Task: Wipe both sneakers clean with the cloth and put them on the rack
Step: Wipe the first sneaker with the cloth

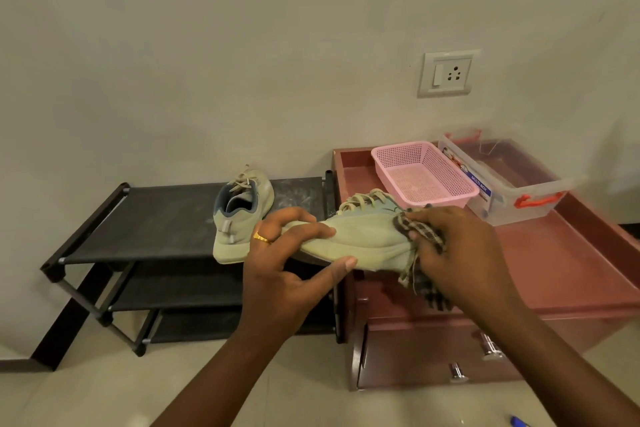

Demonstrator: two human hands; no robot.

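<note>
1. two pale green sneakers are in view: one sneaker on the rack (239, 215) stands on the top shelf with its heel toward the camera, and the held sneaker (360, 236) is in the air at the centre, lying on its side.
2. the left hand (287, 263) is closed around the left end of the held sneaker, thumb below and fingers over the top; a gold ring (260, 238) is on one finger.
3. the right hand (460, 253) is closed on the checked cloth (424, 253) and presses it against the right end of the same shoe.
4. the black rack (156, 218) stands at 9 o'clock from the hands, against the wall; its lower shelves are partly hidden by the left forearm.
5. just beside the rack, at 3 o'clock, stands a reddish drawer unit (571, 263) with a raised rim on top.
6. on this top, at 1 o'clock from the hands, a pink basket (424, 172) and a clear storage box (509, 184) with orange clips stand touching each other, close behind the shoe and the right hand.
7. a wall socket (446, 73) is at 12 o'clock, high above the basket.
8. a small blue thing (519, 421) lies on the floor at 5 o'clock; i cannot tell what it is.
</note>
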